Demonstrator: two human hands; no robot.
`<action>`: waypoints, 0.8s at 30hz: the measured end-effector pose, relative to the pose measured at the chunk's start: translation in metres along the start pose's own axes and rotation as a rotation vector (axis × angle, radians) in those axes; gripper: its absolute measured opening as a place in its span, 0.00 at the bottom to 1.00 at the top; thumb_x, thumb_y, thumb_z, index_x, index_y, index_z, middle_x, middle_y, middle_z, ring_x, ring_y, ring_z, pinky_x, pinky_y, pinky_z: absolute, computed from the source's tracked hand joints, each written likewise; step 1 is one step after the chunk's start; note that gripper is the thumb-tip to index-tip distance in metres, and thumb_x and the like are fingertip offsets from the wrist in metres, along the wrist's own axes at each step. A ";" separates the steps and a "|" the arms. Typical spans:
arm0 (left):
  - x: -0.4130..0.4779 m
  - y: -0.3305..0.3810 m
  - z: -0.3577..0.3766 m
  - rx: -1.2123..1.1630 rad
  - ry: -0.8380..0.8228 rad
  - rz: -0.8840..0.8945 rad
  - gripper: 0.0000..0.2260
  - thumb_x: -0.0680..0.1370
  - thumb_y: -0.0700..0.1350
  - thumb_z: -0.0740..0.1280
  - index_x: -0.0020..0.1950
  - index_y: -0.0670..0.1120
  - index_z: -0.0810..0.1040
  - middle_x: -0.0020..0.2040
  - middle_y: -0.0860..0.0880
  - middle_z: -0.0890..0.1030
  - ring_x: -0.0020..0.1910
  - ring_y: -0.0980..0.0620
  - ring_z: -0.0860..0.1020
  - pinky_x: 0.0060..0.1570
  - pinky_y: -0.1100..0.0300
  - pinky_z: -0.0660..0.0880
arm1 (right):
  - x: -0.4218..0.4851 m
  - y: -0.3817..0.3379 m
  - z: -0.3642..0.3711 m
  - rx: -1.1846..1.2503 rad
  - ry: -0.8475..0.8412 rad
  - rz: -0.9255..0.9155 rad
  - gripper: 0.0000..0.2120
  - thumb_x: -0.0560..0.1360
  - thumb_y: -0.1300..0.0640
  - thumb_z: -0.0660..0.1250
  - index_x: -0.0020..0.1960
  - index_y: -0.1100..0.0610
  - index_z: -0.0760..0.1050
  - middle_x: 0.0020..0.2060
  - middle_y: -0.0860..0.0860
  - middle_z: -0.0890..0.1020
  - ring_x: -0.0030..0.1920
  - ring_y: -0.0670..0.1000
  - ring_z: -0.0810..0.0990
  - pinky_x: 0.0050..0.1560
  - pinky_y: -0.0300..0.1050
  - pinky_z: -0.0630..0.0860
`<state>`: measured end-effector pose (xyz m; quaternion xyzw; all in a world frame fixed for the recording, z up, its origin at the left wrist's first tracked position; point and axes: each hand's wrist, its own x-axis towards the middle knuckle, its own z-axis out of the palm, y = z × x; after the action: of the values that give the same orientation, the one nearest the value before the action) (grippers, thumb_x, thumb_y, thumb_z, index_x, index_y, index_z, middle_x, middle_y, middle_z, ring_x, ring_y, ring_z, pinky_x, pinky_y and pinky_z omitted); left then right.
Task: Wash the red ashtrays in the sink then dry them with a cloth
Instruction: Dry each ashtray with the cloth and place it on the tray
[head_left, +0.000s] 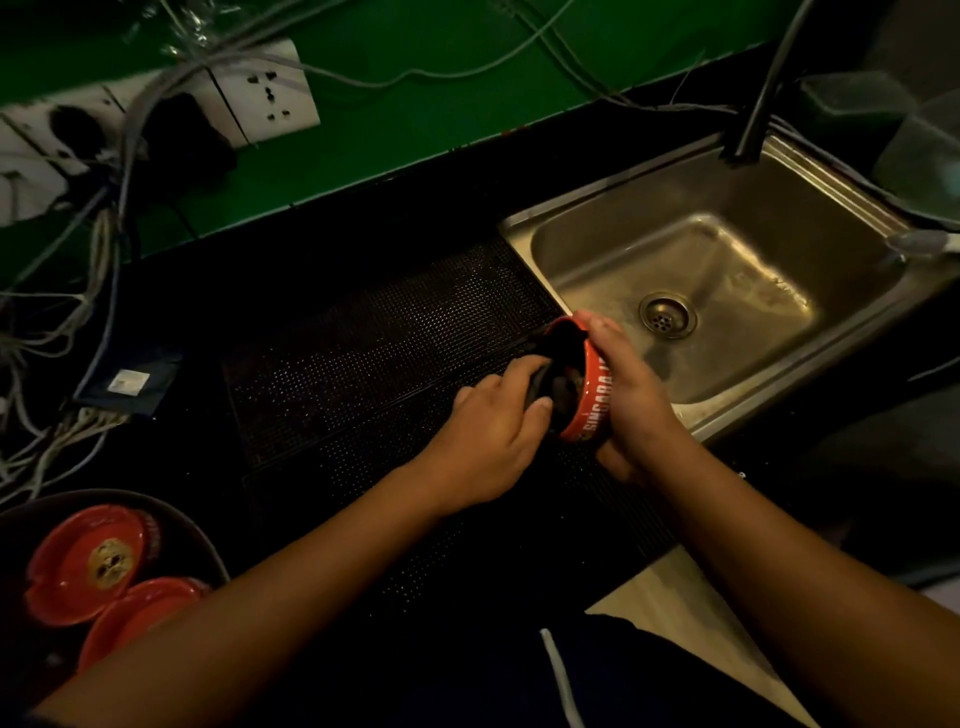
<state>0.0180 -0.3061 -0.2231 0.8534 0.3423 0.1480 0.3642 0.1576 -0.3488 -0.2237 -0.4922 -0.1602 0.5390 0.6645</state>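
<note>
My right hand (631, 395) grips a red ashtray (592, 402) with white lettering by its rim, tilted on its side above the counter just left of the steel sink (613, 228). My left hand (493, 431) holds a dark cloth (556, 364) pushed into the ashtray's bowl. Two more red ashtrays, one (83, 561) with a gold emblem and another (135, 613) beside it, lie in a dark round tray (202, 540) at the lower left. The sink basin holds nothing, and no water runs from the dark faucet (753, 114).
A black perforated mat (363, 353) covers the counter left of the sink. White wall sockets (270, 93) and tangled cables (78, 291) hang at the left on the green wall. A clear container (919, 150) stands behind the sink at the right.
</note>
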 end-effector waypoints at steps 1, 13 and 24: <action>0.000 0.002 0.001 -0.119 -0.016 -0.042 0.21 0.77 0.53 0.54 0.69 0.49 0.64 0.55 0.48 0.76 0.55 0.48 0.76 0.58 0.49 0.71 | 0.001 0.000 0.001 -0.008 0.003 -0.009 0.12 0.77 0.50 0.63 0.58 0.53 0.73 0.45 0.53 0.79 0.44 0.50 0.80 0.45 0.46 0.77; 0.015 0.013 -0.014 -1.283 0.049 -0.650 0.19 0.77 0.50 0.66 0.67 0.46 0.71 0.57 0.42 0.80 0.54 0.43 0.80 0.49 0.48 0.79 | -0.013 0.023 0.007 -0.573 -0.088 -0.203 0.20 0.69 0.37 0.66 0.60 0.31 0.66 0.61 0.54 0.73 0.56 0.50 0.79 0.51 0.42 0.78; 0.006 0.008 -0.016 -1.300 0.011 -0.602 0.17 0.78 0.52 0.64 0.61 0.44 0.74 0.52 0.42 0.81 0.48 0.48 0.81 0.46 0.55 0.79 | -0.015 0.027 0.003 -1.037 -0.047 -0.265 0.36 0.63 0.28 0.59 0.70 0.33 0.58 0.69 0.48 0.61 0.68 0.52 0.65 0.65 0.44 0.66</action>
<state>0.0177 -0.2979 -0.2067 0.3317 0.4071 0.2193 0.8223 0.1348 -0.3617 -0.2399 -0.7194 -0.4812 0.3112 0.3926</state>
